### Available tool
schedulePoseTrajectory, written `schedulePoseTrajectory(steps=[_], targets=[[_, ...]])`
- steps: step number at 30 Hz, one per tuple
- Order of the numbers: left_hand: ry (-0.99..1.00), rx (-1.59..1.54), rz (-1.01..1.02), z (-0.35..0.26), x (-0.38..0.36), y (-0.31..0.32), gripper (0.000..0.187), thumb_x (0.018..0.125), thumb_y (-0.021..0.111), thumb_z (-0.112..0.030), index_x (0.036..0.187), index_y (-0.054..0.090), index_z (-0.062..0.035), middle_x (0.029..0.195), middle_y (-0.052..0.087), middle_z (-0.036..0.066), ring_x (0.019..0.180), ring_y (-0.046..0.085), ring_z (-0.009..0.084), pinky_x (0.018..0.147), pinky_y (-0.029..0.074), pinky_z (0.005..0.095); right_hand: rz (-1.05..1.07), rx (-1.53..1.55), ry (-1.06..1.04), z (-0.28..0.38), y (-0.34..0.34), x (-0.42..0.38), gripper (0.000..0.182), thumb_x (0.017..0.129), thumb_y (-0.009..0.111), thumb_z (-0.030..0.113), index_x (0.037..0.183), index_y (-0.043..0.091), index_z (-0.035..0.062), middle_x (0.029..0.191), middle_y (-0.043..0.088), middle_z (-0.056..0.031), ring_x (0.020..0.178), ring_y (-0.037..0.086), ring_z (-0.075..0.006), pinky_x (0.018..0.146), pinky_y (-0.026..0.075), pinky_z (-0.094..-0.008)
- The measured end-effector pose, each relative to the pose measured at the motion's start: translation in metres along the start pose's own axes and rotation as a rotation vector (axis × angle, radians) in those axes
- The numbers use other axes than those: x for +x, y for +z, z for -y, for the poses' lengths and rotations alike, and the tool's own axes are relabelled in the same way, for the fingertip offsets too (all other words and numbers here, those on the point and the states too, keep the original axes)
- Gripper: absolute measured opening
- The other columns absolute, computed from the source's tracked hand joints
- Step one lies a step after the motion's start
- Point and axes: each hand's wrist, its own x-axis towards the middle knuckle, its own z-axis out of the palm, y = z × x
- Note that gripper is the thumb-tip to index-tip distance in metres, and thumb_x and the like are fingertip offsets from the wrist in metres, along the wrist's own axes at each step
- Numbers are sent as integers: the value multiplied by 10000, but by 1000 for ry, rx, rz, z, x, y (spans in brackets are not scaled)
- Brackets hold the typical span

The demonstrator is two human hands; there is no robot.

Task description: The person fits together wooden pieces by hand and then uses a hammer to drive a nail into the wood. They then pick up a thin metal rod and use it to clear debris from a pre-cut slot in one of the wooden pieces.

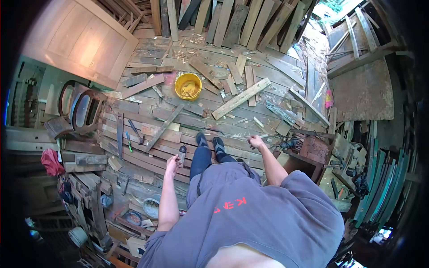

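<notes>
My left hand (173, 165) is closed, its fingers curled against a small, bottle-like thing with a dark top (182, 154). How far they wrap round it is hard to see. To the right, my right hand (256, 142) is closed in a fist in front of my body. A thin line like a cord or rod passes close to that fist, but its contents are hidden. Left of my feet a hand saw (119, 135), a hammer (136, 132) and a green-handled tool (129, 142) lie on the planks.
Ahead stands a yellow bucket (188, 86) among scraps and a long pale board (241, 98). Upright planks (232, 24) lean at the back. A wooden panel (80, 42) and an oval wooden frame (82, 109) are at left. A wooden box (308, 154) stands close right.
</notes>
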Motion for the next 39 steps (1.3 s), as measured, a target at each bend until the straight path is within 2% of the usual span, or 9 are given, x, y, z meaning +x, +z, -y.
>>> schedulePoseTrajectory(steps=[10, 14, 22, 25, 31, 33, 35, 36, 39], targets=[[-85, 300, 121, -76, 68, 23, 230, 934, 577, -343, 979, 627, -122, 860, 634, -9, 694, 587, 105, 564, 439, 251, -96, 210, 248, -51, 25, -64, 183, 850, 544, 179, 901, 616, 19, 810, 597, -97, 665, 619, -220, 518, 525, -357], [-4, 440, 239, -99, 105, 43, 403, 916, 581, -394, 1158, 609, -73, 1077, 668, 65, 876, 641, 176, 727, 501, 320, -180, 312, 244, -43, 31, -85, 188, 863, 529, 181, 923, 619, 27, 853, 608, -91, 722, 637, -234, 551, 534, -359], [-11, 655, 419, -105, 139, 93, 245, 932, 565, -317, 1004, 652, -100, 822, 648, -13, 728, 584, 109, 585, 431, 268, -278, 356, 241, -46, 55, -111, 195, 870, 513, 179, 917, 622, 24, 844, 602, -60, 694, 578, -178, 573, 500, -314], [62, 764, 398, -117, 110, 116, 263, 931, 565, -328, 976, 661, -88, 866, 673, 2, 737, 589, 113, 593, 435, 283, -277, 410, 223, -37, 60, -120, 179, 870, 515, 165, 893, 626, 25, 828, 593, -54, 686, 544, -154, 565, 477, -309], [45, 1155, 542, -107, 100, 141, 333, 925, 592, -345, 929, 671, -21, 872, 680, 71, 806, 630, 171, 701, 513, 320, -284, 319, 210, -39, 56, -123, 207, 870, 530, 182, 904, 647, 14, 777, 584, -55, 675, 538, -149, 590, 473, -314], [-60, 1253, 564, -106, 87, 151, 343, 923, 602, -355, 897, 673, -21, 849, 674, 72, 784, 625, 175, 709, 511, 312, -257, 246, 212, -41, 50, -121, 257, 869, 532, 213, 920, 677, 7, 849, 648, -92, 779, 600, -193, 698, 494, -337], [-85, 1476, 628, -88, 102, 155, 499, 904, 576, -491, 990, 697, -15, 938, 704, 82, 838, 656, 209, 808, 509, 334, -243, 144, 150, -43, 41, -117, 279, 868, 532, 229, 929, 690, 8, 907, 683, -111, 835, 630, -219, 762, 499, -351], [-136, 1600, 623, -100, 81, 169, 544, 895, 564, -530, 1033, 699, -21, 984, 709, 84, 880, 661, 216, 837, 505, 345, -219, 108, 177, -38, 35, -118, 330, 874, 545, 302, 920, 709, 19, 1003, 702, -139, 917, 652, -249, 827, 496, -366], [-293, 1843, 658, -115, 40, 207, 684, 857, 525, -642, 1216, 662, -76, 1182, 679, 84, 1090, 629, 224, 940, 484, 396, -108, -23, 240, -26, 15, -113, 407, 887, 553, 390, 914, 722, 21, 1037, 701, -143, 966, 652, -252, 852, 487, -368]])
